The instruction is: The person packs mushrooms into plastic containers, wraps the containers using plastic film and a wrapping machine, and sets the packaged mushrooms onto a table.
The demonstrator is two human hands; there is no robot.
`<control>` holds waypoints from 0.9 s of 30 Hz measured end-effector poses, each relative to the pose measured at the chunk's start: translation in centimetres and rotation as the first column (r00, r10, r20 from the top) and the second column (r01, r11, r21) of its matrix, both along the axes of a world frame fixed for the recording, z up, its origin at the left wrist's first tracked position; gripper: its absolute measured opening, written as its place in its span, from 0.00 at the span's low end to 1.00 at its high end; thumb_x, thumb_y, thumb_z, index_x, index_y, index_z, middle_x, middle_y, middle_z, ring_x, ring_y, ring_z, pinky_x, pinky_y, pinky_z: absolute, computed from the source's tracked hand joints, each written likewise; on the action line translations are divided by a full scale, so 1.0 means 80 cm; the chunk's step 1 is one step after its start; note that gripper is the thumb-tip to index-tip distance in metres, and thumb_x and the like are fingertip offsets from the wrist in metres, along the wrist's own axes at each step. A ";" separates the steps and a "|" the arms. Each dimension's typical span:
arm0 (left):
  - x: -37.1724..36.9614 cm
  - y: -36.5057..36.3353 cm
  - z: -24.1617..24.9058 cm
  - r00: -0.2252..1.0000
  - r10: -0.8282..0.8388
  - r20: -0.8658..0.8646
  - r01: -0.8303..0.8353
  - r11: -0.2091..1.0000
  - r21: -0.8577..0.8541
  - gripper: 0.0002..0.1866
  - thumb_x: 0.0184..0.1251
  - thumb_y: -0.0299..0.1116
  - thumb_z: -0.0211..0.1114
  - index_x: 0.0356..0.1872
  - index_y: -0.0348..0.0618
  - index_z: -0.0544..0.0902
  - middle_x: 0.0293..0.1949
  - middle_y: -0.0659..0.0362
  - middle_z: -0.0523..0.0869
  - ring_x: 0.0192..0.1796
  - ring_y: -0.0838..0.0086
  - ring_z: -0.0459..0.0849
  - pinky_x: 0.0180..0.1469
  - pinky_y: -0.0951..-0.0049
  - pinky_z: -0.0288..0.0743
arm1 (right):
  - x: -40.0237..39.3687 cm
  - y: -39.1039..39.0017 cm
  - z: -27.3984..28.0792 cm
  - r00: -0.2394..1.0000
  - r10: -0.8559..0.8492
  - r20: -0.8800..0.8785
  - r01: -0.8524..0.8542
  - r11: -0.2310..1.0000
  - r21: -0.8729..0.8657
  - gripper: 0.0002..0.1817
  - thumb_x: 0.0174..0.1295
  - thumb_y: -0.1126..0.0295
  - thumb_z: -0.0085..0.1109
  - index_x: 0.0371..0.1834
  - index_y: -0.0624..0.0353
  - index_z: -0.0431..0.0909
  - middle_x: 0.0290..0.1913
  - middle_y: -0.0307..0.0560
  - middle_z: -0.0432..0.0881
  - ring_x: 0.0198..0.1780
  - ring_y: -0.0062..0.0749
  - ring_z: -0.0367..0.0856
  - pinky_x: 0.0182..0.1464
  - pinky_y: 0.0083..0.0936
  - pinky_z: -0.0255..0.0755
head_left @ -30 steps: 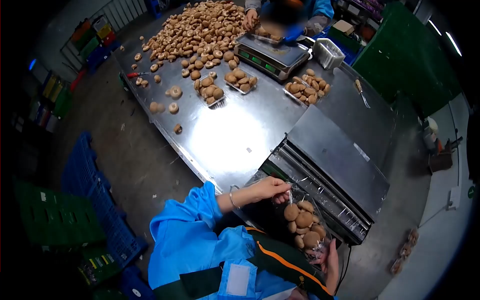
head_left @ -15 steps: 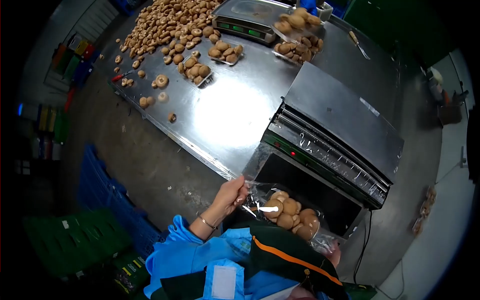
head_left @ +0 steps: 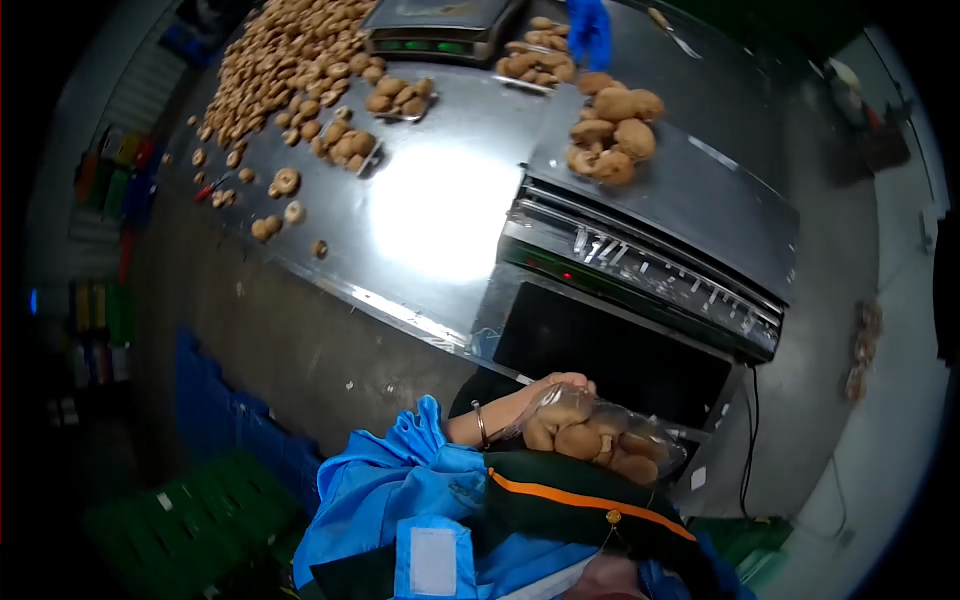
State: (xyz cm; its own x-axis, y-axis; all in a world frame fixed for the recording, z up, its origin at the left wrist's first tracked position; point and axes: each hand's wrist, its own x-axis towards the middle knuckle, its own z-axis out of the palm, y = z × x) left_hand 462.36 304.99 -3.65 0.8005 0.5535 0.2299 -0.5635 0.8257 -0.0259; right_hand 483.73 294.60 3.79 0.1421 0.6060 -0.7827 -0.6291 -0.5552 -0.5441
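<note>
A pack of brown mushrooms [head_left: 580,440] in clear film is close to my body, in front of the wrapping machine. My left hand [head_left: 568,385] is closed round the pack's far left side, its fingers partly hidden behind the film and mushrooms. The film looks drawn close over the mushrooms and shines in places. My right hand does not show; the dark green cloth with the orange stripe [head_left: 590,492] covers the area below the pack. Just beyond the pack lies the machine's black plate [head_left: 610,355].
The wrapping machine [head_left: 650,250] has a heap of mushrooms [head_left: 615,135] on its lid. A co-worker's blue-gloved hand [head_left: 588,30] is behind it. Trays of mushrooms [head_left: 400,98], a scale [head_left: 435,30], a loose mushroom pile [head_left: 290,70] and a knife [head_left: 675,32] are on the steel table.
My left hand has moved right, from the stretched film edge to round the pack. My right hand has gone out of sight. Mushrooms from the co-worker's side now sit on the machine lid.
</note>
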 end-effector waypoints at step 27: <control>0.100 0.374 0.200 -0.211 0.851 0.481 0.870 -0.061 0.489 0.35 0.61 0.48 0.57 0.63 0.35 0.59 0.62 0.40 0.60 0.65 0.53 0.60 0.64 0.61 0.55 | 0.499 -0.072 -0.037 0.572 -0.751 0.330 0.618 0.659 0.428 0.30 0.60 0.51 0.52 0.59 0.58 0.61 0.48 0.45 0.74 0.47 0.28 0.76 0.42 0.23 0.76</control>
